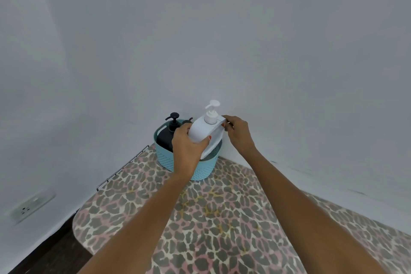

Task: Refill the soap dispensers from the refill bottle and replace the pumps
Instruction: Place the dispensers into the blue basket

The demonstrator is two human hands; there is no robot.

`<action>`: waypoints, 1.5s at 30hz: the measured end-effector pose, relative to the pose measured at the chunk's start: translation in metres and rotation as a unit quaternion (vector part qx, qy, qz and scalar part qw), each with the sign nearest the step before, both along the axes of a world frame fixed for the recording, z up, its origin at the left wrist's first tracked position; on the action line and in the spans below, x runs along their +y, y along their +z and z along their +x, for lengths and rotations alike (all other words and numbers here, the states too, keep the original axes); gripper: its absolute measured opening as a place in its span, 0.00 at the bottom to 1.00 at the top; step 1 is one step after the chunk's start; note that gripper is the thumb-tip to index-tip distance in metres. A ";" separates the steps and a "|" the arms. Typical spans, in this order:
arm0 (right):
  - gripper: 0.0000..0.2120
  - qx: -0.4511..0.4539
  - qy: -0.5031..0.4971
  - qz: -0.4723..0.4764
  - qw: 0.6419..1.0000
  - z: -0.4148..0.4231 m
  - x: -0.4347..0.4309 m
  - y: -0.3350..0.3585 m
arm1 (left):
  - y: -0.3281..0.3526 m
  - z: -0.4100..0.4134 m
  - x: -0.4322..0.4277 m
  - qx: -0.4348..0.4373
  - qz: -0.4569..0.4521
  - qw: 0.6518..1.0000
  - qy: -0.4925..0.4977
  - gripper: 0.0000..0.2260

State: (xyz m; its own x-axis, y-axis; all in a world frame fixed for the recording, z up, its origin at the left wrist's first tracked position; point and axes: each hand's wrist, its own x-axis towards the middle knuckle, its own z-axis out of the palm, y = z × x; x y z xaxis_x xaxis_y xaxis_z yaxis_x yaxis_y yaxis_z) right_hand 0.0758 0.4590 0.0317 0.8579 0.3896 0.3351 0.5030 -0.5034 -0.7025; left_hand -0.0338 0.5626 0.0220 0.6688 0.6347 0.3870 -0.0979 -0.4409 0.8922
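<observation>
White dispenser [201, 130] held between fingers [181, 132] of left hand [188, 151].

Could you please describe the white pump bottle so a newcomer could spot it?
At the far end of the leopard-print board, by the wall, sits a teal basket. Above it, the left hand and right hand hold the white pump bottle; the pump bottles in the basket are black.

No text, brand, no. or sign can be read anywhere. Nothing legible is seen on the white pump bottle [200, 129], the white pouch [214, 141] just right of it, or the black pump bottle [165, 138] far left. The wall socket [33, 204], near left, is blurred.
</observation>
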 end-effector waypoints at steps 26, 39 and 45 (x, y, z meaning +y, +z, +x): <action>0.09 -0.029 -0.005 -0.175 0.984 0.019 0.025 -0.049 | -0.039 0.008 0.003 0.205 0.211 0.955 0.044 0.17; 0.14 -0.052 -0.019 -0.285 0.957 0.027 0.026 -0.047 | -0.044 0.008 -0.001 0.217 0.218 0.951 0.040 0.14; 0.19 -0.020 0.044 -0.249 0.967 0.016 0.014 -0.052 | -0.039 0.008 0.000 0.250 0.214 0.944 0.017 0.15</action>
State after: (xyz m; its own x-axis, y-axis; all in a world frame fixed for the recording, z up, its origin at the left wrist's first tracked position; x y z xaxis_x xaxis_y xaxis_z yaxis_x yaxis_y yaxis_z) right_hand 0.0916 0.4735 -0.0204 0.8044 0.5818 0.1206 0.5812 -0.7282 -0.3632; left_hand -0.0259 0.5629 -0.0171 0.8185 0.5154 0.2539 0.3090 -0.7674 0.5619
